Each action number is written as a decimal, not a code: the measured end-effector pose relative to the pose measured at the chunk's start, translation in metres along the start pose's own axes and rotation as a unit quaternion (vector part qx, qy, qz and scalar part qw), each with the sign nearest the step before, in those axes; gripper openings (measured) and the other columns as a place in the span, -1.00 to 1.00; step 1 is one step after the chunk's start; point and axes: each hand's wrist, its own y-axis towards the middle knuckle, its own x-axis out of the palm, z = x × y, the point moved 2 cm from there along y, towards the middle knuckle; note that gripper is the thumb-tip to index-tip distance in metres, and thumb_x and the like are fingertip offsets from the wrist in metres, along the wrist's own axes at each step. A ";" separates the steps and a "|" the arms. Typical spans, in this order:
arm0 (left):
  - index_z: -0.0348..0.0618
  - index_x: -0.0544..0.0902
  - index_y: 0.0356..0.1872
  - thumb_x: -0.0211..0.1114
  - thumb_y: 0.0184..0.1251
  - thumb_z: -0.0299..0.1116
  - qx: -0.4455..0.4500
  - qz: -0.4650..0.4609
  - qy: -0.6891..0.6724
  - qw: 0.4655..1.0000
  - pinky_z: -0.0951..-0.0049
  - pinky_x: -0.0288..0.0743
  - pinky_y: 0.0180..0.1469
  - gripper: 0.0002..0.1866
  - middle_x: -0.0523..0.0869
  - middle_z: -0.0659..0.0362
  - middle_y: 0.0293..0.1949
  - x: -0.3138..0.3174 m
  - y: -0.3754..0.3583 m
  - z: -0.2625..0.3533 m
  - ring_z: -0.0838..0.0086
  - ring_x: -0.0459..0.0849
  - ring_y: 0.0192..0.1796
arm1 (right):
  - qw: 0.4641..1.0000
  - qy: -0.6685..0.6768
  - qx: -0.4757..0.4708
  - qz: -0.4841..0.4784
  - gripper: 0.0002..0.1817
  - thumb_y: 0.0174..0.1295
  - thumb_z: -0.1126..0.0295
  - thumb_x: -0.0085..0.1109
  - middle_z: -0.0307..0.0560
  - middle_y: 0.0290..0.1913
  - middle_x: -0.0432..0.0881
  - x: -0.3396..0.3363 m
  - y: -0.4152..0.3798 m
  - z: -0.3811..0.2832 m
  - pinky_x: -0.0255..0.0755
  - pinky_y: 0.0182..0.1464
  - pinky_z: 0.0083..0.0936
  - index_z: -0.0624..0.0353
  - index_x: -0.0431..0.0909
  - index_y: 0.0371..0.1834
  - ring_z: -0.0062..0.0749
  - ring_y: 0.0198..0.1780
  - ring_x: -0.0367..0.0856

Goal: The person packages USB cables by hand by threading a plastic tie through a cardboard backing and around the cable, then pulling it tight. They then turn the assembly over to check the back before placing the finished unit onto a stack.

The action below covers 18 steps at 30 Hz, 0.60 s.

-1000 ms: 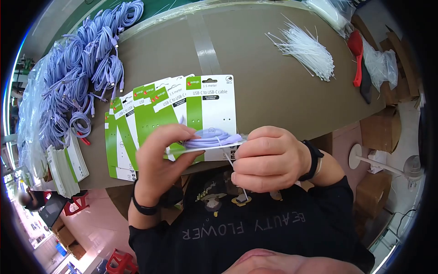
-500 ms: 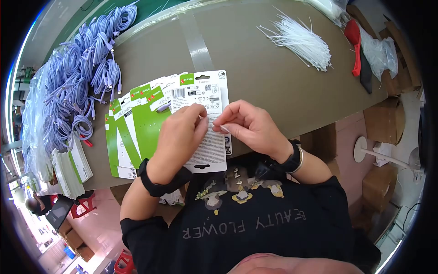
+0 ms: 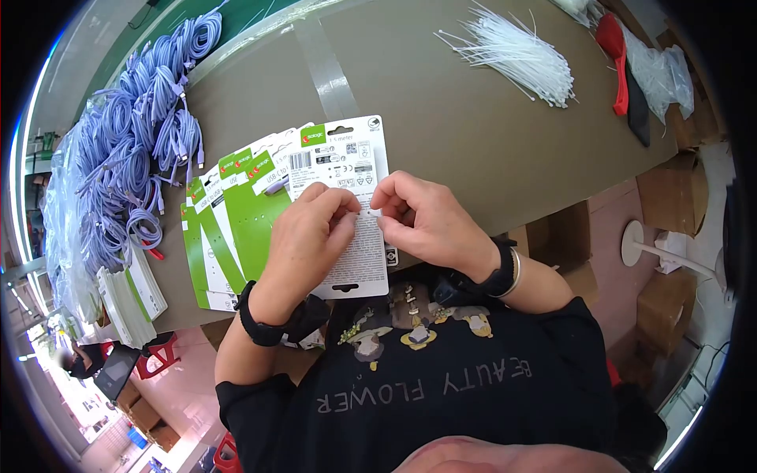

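A white back-printed cable packaging card lies at the near table edge, on top of overlapping green-and-white cards. My left hand rests over its left half, thumb and fingers pinched near the middle of the card. Close by on the right, my right hand has curled fingers, its fingertips facing the left ones with a small gap. Anything in either pinch is too small or hidden to name. Part of a purple cable shows beside the card's left edge.
Bundles of purple cables pile up at the left, with a stack of cards nearer. White cable ties lie at the back right, beside a red-handled tool and a plastic bag. Cardboard boxes stand right of the table.
My right hand's thumb and index finger have parted slightly, and the white strip seen at its thumb no longer shows. The left hand stays pinched over the card. The view has shifted slightly.
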 end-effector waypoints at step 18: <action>-0.17 0.62 -0.28 0.29 0.14 -0.51 0.011 -0.014 -0.006 1.000 0.32 0.48 -0.32 -0.88 0.59 0.09 -0.36 -0.004 0.000 0.000 0.25 0.65 -0.36 | 0.996 -0.075 -0.042 0.032 -0.82 0.16 0.54 0.22 -0.13 -0.40 0.57 0.011 0.001 -0.002 0.48 -0.33 -0.57 0.25 0.47 -0.19 -0.52 -0.39 0.58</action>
